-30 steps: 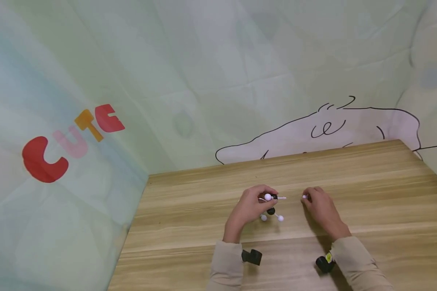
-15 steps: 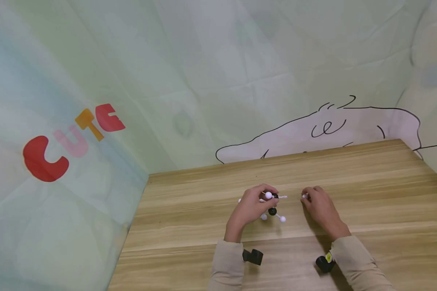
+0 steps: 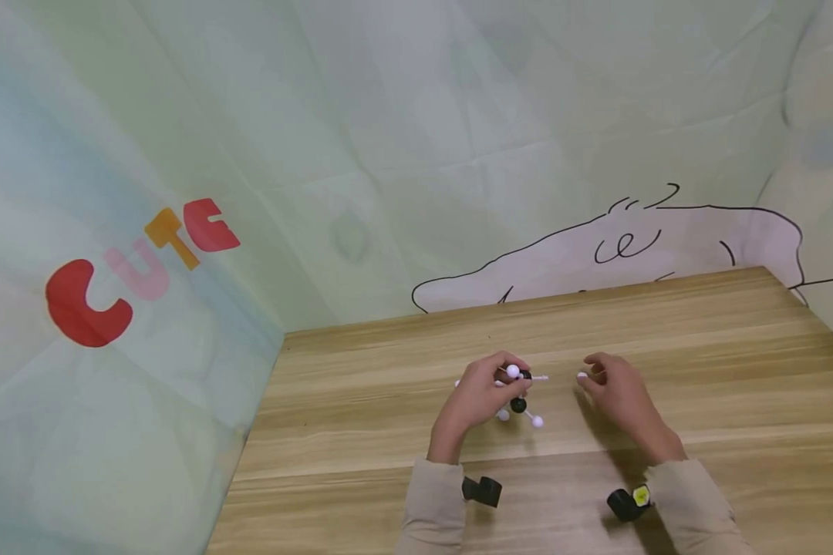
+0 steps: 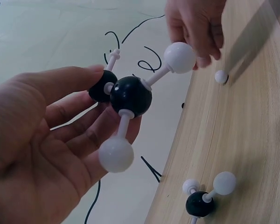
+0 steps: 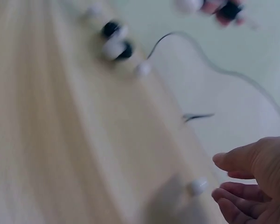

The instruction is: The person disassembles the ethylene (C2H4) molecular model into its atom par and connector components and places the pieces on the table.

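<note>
1. Since the earlier head frame, the right hand (image 3: 621, 391) has slid a little to its right and its fingers have parted; the left hand (image 3: 477, 398) looks nearly unmoved.
2. Right fingers are spread, pinching nothing I can make out. A loose ball (image 3: 581, 375) sits on the bench (image 3: 361, 416), close by the thumb; whether they touch, I can't tell.
3. Left fingers pinch the stick model (image 4: 131, 97) by its rear black ball (image 4: 100, 89), keeping it up off the bench.
4. I'd judge the step in hand as adding a ball to this model, with the loose one not yet fitted.
5. For the next move I'd want the right fingers round that loose ball, then a straight push onto the free peg (image 4: 113, 58) while the left grip stays firm.
6. Up close, the model has two glossy black balls joined by a short white link. One white ball (image 4: 179, 58) sticks up, another (image 4: 116, 155) hangs down; parts behind the hand are hidden.
7. Beneath the left hand I see a second piece (image 4: 199, 204), black and white too, resting on the bench.
</note>
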Tool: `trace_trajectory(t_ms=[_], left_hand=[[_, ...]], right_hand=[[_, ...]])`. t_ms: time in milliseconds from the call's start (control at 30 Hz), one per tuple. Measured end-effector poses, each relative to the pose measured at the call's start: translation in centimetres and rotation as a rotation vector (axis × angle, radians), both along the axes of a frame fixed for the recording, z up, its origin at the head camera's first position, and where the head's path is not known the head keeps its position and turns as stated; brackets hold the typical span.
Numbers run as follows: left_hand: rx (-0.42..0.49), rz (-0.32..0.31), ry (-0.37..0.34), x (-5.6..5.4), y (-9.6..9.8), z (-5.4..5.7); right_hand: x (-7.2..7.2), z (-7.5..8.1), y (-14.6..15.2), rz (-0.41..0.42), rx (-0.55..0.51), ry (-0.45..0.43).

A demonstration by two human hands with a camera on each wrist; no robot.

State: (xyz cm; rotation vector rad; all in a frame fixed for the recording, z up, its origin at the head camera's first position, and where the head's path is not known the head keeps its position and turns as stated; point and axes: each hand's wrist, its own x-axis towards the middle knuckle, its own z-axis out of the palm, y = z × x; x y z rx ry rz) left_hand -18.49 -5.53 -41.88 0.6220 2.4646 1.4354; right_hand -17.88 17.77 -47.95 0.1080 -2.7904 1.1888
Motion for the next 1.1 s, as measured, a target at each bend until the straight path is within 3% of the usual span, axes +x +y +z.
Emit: trace_trajectory(t_ms=[300, 433, 1100], left_hand=[[0.003, 0.001, -0.004, 0.0, 0.0, -0.1], [0.016, -0.006, -0.008, 0.0, 0.1, -0.1], [0.012, -0.07, -0.062, 0.1, 0.2, -0.1]], right_hand=[[1.7, 3.9, -1.8, 0.069, -0.13, 0.056], [2.3, 4.9, -2.8, 0.103, -0.164, 0.037], [2.7, 4.4, -3.5, 0.189, -0.252, -0.047]])
